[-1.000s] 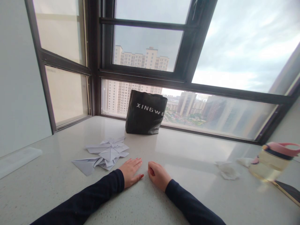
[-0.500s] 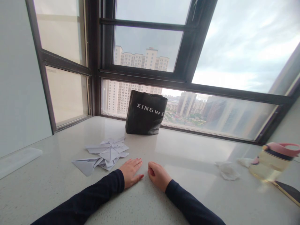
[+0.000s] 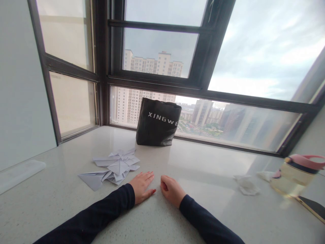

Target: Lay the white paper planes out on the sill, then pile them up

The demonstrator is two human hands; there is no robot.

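My left hand [image 3: 142, 187] lies palm down on the white speckled surface [image 3: 157, 223], its fingers flat and the thumb apart, holding nothing. Close by on the right, my right hand [image 3: 172, 190] rests on its side with the fingers curled in; no object shows in it. The two hands do not touch. Several folded white paper pieces [image 3: 119, 167] lie in a loose pile just beyond and left of my left hand. A black bag [image 3: 158, 127] with white lettering stands upright behind the hands, near the window.
At the right are crumpled tissues [image 3: 247, 185], a bottle [image 3: 291, 178] with a pink lid, and a dark phone [image 3: 313, 207] at the edge of view. A whitish flat strip [image 3: 22, 174] lies at the far left. Dark window frames [image 3: 162, 86] bound the back.
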